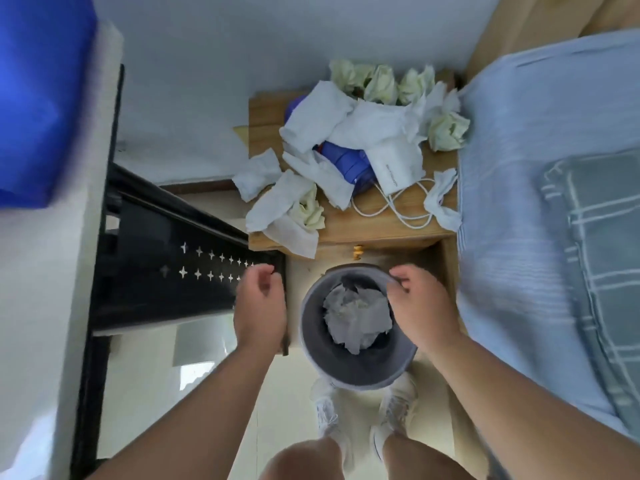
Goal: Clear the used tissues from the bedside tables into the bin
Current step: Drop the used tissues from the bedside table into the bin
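Head view: both forearms reach forward and down. The left hand [261, 306] hangs with fingers loosely curled, holding nothing, just left of the bin [346, 370]. The right hand [422, 306] curls its fingers over the bin's far right rim, gripping it. Crumpled paper [356, 320] lies inside. Used tissues [313, 116], white and pale yellow, crowd the surface [367, 226] beyond both hands, some overhanging its left and near edges. A bed [512, 168] flanks its right edge; a black cabinet [156, 271] stands left.
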